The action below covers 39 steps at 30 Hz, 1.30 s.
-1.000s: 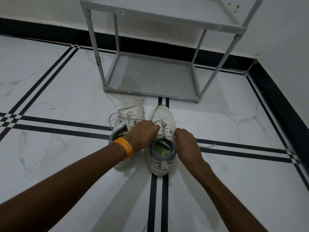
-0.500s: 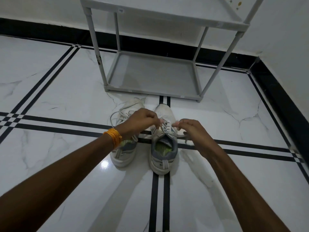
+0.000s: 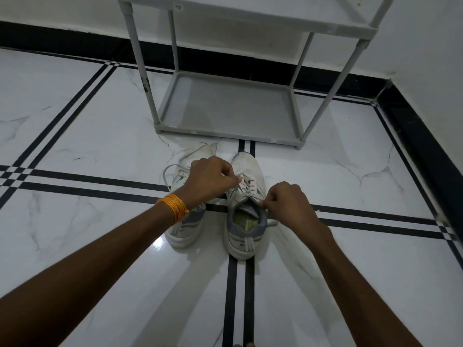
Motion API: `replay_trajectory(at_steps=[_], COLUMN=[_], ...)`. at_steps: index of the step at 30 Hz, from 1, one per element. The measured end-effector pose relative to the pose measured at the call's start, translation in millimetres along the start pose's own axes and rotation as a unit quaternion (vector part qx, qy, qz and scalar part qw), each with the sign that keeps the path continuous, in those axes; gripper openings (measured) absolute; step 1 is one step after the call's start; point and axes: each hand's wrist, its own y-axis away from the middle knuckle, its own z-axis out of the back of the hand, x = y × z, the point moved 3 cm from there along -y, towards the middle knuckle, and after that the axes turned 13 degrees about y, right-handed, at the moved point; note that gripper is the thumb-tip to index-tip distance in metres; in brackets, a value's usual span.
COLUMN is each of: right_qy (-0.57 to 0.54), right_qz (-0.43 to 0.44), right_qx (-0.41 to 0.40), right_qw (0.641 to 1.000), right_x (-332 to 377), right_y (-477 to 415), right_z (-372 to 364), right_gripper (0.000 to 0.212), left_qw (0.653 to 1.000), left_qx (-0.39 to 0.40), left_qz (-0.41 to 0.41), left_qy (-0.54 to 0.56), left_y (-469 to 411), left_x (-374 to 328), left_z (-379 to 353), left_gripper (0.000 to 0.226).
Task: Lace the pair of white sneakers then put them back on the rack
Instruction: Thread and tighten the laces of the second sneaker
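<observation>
White sneakers sit on the floor at 6 o'clock of the rack [image 3: 225,106]. On the right sneaker [image 3: 244,209], lace ends are pinched by left hand [image 3: 208,179] and right hand [image 3: 288,204]. Left sneaker [image 3: 185,221] laces hang loose; racking is judged pending.

Two bare arms reach forward from the bottom corners and come close together at the hands. The left hand [image 3: 209,180] is curled, knuckles up, with its thumb and first finger pinched together at the tip. An orange thread band [image 3: 172,207] is wrapped around the left wrist. The right hand [image 3: 290,205] sits a bit lower and nearer, also curled, with its fingertips [image 3: 263,204] pinched tight and pointing left. The two hands are near each other but do not touch.
</observation>
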Motion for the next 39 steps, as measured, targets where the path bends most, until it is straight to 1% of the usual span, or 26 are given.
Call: replay_trajectory(at_steps=[2,3,4,6,8,10,12,13,16,20,24,27,30,33,35,37,39], right_qy=[-0.086,-0.149,-0.213,-0.342,-0.46,-0.521,-0.549,-0.551,-0.518,-0.492,-0.482,-0.472,-0.48,-0.496,-0.498,-0.469,-0.404], right_qz=[0.024,0.04,0.052,0.048,0.035,0.024,0.019,0.017,0.01,0.008,0.002,-0.013,-0.021,-0.015,-0.002,0.024,0.062], right_qx=[0.03,0.04,0.032,-0.001,-0.017,-0.026,-0.041,-0.053,-0.092,-0.098,-0.101,-0.125,-0.135,-0.102,-0.059,-0.02,-0.003], right_qw=[0.996,0.987,0.975,0.938,0.887,0.853,0.835,0.833,0.85,0.865,0.87,0.872,0.867,0.862,0.865,0.883,0.913], right_x=[-0.3,1.5,3.3,6.1,9.0,11.9,13.8,14.4,13.6,13.1,8.8,7.4,9.3,10.4,9.8,9.0,8.9], right_y=[1.1,2.5,4.3,5.6,3.7,1.1,-0.6,-1.5,-5.0,-8.8,-11.9,-11.1,-9.5,-9.4,-9.5,-9.1,-9.7], right_z=[11.9,17.0,20.9,24.9,22.5,17.6,13.2,11.3,5.3,-4.2,-4.0,-2.2,-4.0,-5.7,-5.7,-4.4,-1.6], right_gripper=[0.024,0.022,0.02,0.02,0.019,0.019,0.021,0.021,0.02,0.023,0.023,0.02,0.02,0.02,0.021,0.026,0.03], left_qw=[0.996,0.995,0.996,0.995,0.975,0.938,0.906,0.896,0.893,0.902,0.897,0.894,0.892,0.88,0.876,0.885,0.896], left_qx=[-0.02,-0.015,0.005,0.065,0.098,0.095,0.07,0.056,0.01,-0.001,0.005,-0.001,-0.014,-0.042,-0.026,0.019,0.057], left_qz=[-0.061,-0.079,-0.079,-0.042,0.006,0.046,0.063,0.063,0.059,0.037,0.026,0.018,0.03,0.068,0.093,0.1,0.088], left_qy=[-0.054,-0.055,-0.031,0.065,0.201,0.332,0.413,0.436,0.446,0.43,0.441,0.447,0.45,0.468,0.472,0.454,0.43], left_y=[0.6,0.7,0.9,0.1,1.8,6.4,9.8,10.8,10.4,7.9,8.8,9.8,9.5,7.3,4.6,1.8,-0.3], left_x=[-8.1,-11.6,-14.3,-15.6,-10.0,-1.8,4.1,4.2,0.2,-0.1,3.3,4.3,2.6,3.8,6.8,9.5,10.4], left_z=[3.1,3.3,2.8,-3.1,-11.6,-18.1,-23.3,-24.9,-27.9,-31.4,-37.8,-41.5,-41.6,-39.5,-38.8,-38.4,-37.8], left_gripper=[0.024,0.022,0.02,0.019,0.02,0.023,0.025,0.026,0.027,0.022,0.019,0.017,0.014,0.025,0.035,0.048,0.056])
